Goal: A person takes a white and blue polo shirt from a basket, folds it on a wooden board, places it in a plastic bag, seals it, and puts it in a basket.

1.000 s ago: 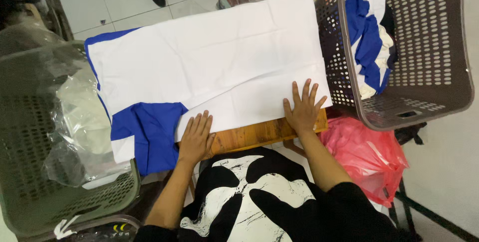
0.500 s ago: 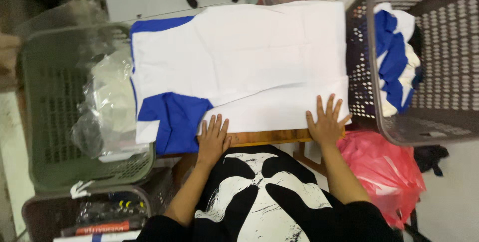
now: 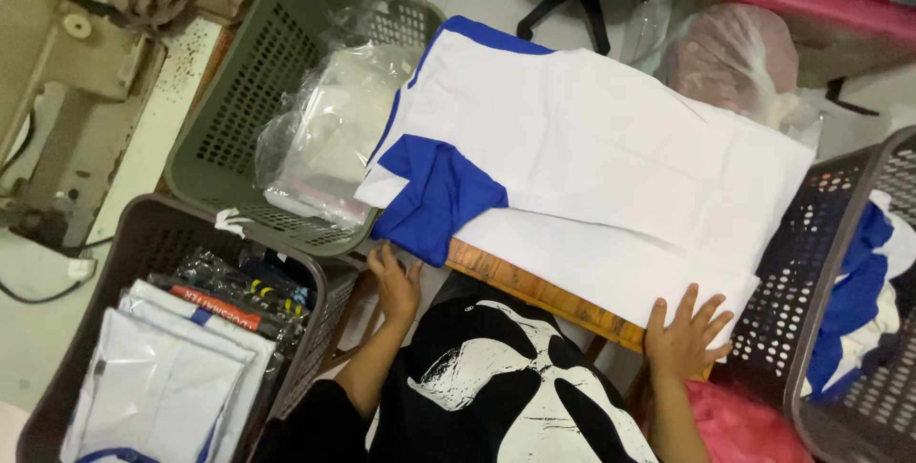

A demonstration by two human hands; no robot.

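Head view: left hand (image 3: 394,284) sits at the near edge of the wooden table (image 3: 534,293), fingers loosely curled, fingertips touching the blue sleeve hem of the shirt (image 3: 611,167); whether they pinch the cloth cannot be told. Right hand (image 3: 683,334) lies palm down with all five fingers spread flat on the shirt's white lower edge, holding nothing. One shirt, soft knit, white body with blue sleeve and blue collar edge, spread flat across the table, sleeve folded inward. Three perforated plastic baskets counted: green basket (image 3: 239,100) on the left with crinkled clear bags; dark basket (image 3: 153,234) below it with flat bagged garments; grey basket (image 3: 811,310) on the right with blue and white cloth. One pink plastic bag (image 3: 744,425) beside the right forearm
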